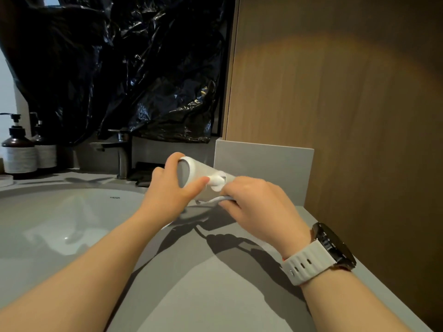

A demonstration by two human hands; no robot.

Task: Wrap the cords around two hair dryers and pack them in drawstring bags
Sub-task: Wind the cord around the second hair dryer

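Note:
A white hair dryer (pixel 200 172) is held above the grey counter (pixel 203 283), its round end facing me. My left hand (pixel 167 188) grips the barrel at that end, thumb across the near side. My right hand (pixel 256 202) sits against the dryer's right part and pinches the white cord (pixel 221 199), which runs along the underside. The dryer's handle and the rest of the cord are hidden behind my hands. A dark folded cloth (pixel 143 172), perhaps a bag, lies by the tap. I cannot see a second dryer.
A white sink basin (pixel 60 219) fills the left. A metal tap (pixel 121 152) stands behind it, two pump bottles (pixel 20 149) at far left. Black plastic sheeting (pixel 131 68) hangs on the back wall. A wooden panel (pixel 347 104) closes the right side.

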